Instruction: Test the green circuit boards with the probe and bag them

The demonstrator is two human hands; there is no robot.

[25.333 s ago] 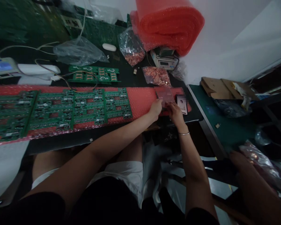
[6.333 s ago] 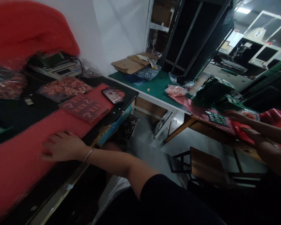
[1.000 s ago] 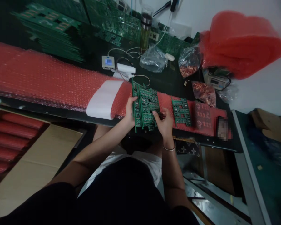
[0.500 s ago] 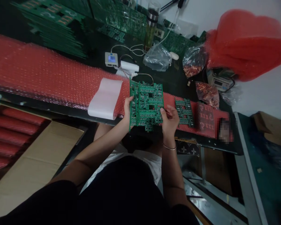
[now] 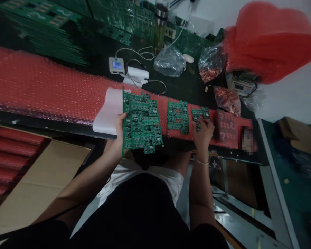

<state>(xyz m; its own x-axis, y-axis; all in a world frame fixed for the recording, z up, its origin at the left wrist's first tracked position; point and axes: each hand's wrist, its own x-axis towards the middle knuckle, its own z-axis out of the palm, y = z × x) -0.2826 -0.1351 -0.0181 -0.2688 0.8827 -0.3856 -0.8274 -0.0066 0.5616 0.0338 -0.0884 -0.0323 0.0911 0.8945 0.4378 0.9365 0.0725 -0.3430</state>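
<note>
My left hand (image 5: 120, 125) is closed on the left edge of several green circuit boards (image 5: 142, 122), held slightly fanned above the front of the bench. Just right of the held boards, one circuit board (image 5: 178, 117) lies flat on the red bubble wrap (image 5: 54, 86). My right hand (image 5: 203, 133) reaches over another circuit board (image 5: 200, 112) farther right. Its thumb and fingers are apart and bent over that board's lower part, which they partly hide. Whether the fingertips touch it I cannot tell.
A white sheet (image 5: 106, 112) lies on the wrap, left of the held boards. Behind are a small screen device (image 5: 116, 65), a drink bottle (image 5: 160, 29), and bags of copper-coloured parts (image 5: 226, 98). Stacked boards (image 5: 54, 41) stand back left; an open carton (image 5: 38, 173) holds red rolls.
My right hand has left the held boards and moved right, over the far board. One more board now lies on the wrap between. My left hand has shifted left with the held boards.
</note>
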